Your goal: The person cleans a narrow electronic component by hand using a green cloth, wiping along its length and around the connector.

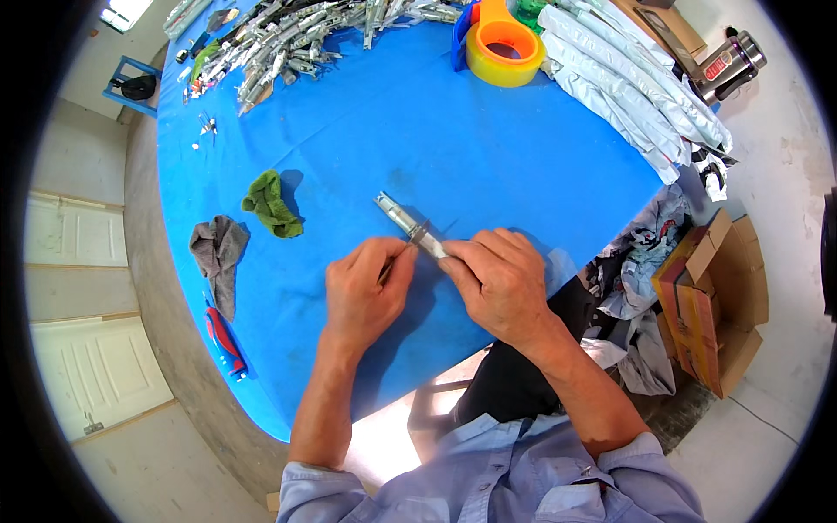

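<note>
Over the blue-covered table, a slim silvery metal piece (399, 215) with a whitish near end points away from me to the upper left. My right hand (501, 283) is closed, pinching that whitish end between thumb and forefinger. Close beside it, my left hand (366, 283) is closed too, its thumb and fingers pressed together near the middle of the piece. A small dark edge shows between those fingers, but its kind is hidden. A dark band crosses the piece just above the right fingertips.
Similar metal pieces (292, 44) lie heaped at the far left. An orange-and-yellow tape dispenser (504, 54) and silvery plastic packages (610, 78) are at the back right. Green cloth (272, 206), grey cloth (218, 253) and a red-and-blue tool (223, 340) lie left. An open cardboard box (711, 305) stands right.
</note>
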The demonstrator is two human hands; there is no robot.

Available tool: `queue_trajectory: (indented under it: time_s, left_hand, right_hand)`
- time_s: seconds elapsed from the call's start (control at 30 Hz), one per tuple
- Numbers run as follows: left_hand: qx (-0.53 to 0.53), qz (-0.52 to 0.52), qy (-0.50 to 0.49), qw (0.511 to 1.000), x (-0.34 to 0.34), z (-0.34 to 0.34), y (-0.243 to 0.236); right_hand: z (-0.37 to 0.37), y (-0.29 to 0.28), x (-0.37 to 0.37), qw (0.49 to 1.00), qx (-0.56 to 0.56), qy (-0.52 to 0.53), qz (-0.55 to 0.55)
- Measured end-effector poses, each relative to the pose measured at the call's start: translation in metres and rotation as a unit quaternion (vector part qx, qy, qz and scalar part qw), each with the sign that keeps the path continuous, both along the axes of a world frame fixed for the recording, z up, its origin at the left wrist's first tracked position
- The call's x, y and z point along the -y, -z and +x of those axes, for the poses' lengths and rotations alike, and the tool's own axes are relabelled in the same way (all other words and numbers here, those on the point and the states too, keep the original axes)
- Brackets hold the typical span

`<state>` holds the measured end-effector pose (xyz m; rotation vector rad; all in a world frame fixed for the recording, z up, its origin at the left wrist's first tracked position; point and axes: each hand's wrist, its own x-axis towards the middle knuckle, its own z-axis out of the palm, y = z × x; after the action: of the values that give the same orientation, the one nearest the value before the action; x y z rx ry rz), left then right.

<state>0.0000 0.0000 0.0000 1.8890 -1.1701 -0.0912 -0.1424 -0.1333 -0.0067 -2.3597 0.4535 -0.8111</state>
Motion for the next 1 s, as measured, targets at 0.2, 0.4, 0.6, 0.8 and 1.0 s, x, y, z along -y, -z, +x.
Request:
queue_trajectory:
  time_s: [0.2,0.4,0.6,0.8,1.0]
  left_hand:
    - [-0.011,0.001,0.0,1.0,0.0,-0.009,0.0]
    - [-0.018,0.005,-0.014,1.0,0.003,-0.004,-0.002]
    - [-0.004,0.003,0.0,1.0,0.0,-0.008,-0.004]
    - [-0.003,0.003,-0.014,1.0,0.001,-0.002,-0.004]
    - [-0.023,0.007,-0.008,1.0,-0.002,-0.004,0.001]
  right_hand:
    - [-0.003,0.0,-0.001,1.0,0.005,0.0,0.001]
    - [-0.002,0.0,0.0,1.0,0.004,-0.002,0.0]
    - [0.0,0.002,-0.001,1.0,0.016,-0.002,-0.004]
    - [0.001,0.0,-0.001,1.0,0.013,-0.002,-0.008]
    - [0.0,-0.001,-0.002,1.0,0.015,0.0,-0.007]
